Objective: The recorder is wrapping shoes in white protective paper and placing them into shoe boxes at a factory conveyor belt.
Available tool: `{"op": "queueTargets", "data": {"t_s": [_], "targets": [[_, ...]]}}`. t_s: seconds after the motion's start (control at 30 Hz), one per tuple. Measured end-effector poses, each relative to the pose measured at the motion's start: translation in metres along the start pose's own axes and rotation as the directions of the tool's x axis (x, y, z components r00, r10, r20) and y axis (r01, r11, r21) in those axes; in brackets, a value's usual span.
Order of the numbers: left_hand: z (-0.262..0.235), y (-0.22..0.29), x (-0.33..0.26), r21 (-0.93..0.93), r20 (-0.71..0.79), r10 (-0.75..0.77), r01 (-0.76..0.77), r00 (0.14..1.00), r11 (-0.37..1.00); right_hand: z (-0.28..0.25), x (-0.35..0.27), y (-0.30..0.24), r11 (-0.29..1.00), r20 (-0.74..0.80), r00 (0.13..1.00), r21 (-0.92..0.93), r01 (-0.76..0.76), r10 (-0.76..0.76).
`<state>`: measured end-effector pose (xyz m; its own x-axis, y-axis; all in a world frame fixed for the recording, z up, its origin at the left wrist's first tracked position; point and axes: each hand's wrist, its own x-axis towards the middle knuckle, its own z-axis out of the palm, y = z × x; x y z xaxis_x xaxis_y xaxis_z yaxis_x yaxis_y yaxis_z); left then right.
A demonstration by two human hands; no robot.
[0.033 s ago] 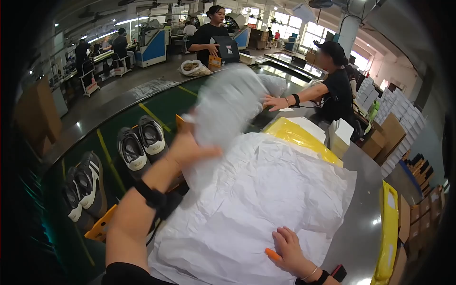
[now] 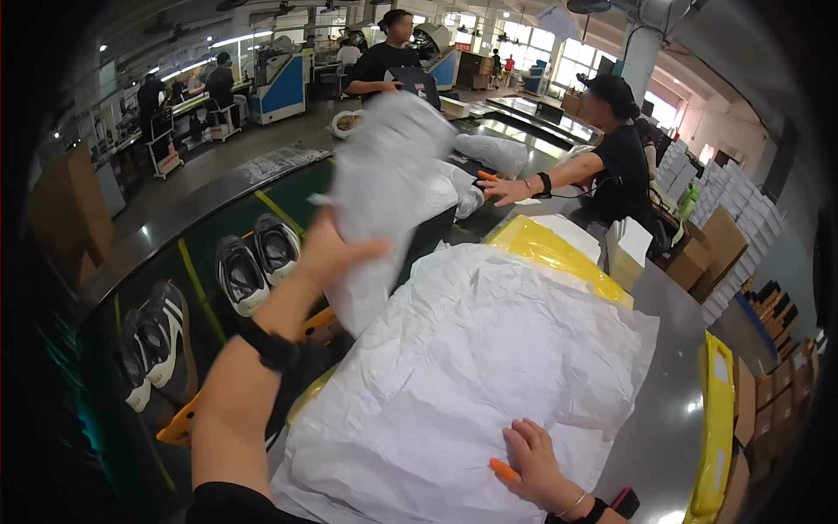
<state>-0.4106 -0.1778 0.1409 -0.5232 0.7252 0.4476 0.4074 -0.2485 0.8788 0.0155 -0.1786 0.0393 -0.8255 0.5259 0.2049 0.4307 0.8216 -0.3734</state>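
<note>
My left hand [image 2: 336, 253] grips a long bundle wrapped in thin white sheet [image 2: 388, 153], raised and tilted over the green belt; motion blurs it, and its contents are hidden. On a stack of crumpled white paper sheets [image 2: 489, 349] lies my right hand [image 2: 534, 463], fingers flat, an orange cover on its thumb. Pairs of black-and-white shoes [image 2: 166, 336] and grey-and-black shoes [image 2: 244, 271] stand on the green belt [image 2: 196, 301] at the left. Beyond the bundle, a co-worker's hand [image 2: 511, 190] reaches in next to another wrapped bundle [image 2: 493, 155].
Yellow plastic wrapping [image 2: 559, 253] shows beyond the paper stack, with white cartons [image 2: 627, 244] beside it. A yellow packet [image 2: 711, 428] lies at the metal table's right edge. Orange pieces [image 2: 183, 415] rest by the shoes. Another person [image 2: 397, 61] stands across the belt holding a dark box.
My left hand has moved the wrapped bundle slightly left and up, uncovering a dark box edge and wrapped item behind it. My right hand stays on the paper.
</note>
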Motion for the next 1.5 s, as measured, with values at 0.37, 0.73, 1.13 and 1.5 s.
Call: {"op": "queueTargets", "data": {"t_s": [0.37, 0.73, 1.13, 1.5], "targets": [[-0.047, -0.097, 0.147, -0.155, 0.071, -0.386, 0.393, 0.92, 0.906, -0.001, 0.007, -0.001, 0.999, -0.007, 0.999, -0.013, -0.053, 0.053], [-0.018, -0.142, 0.162, 0.84, -0.093, -0.299, 0.236, 0.95, 0.488, 0.0, 0.01, 0.0, 0.997, 0.0, 0.997, -0.021, -0.073, 0.073], [-0.002, -0.054, 0.086, 0.858, -0.115, -0.102, 0.15, 0.988, 0.492, 0.001, 0.008, -0.003, 0.999, -0.01, 0.999, -0.002, -0.05, 0.05], [-0.04, -0.064, -0.007, 0.905, -0.011, -0.111, 0.057, 0.994, 0.421, 0.012, 0.003, -0.002, 0.998, -0.036, 0.999, -0.057, -0.016, 0.014]]}}
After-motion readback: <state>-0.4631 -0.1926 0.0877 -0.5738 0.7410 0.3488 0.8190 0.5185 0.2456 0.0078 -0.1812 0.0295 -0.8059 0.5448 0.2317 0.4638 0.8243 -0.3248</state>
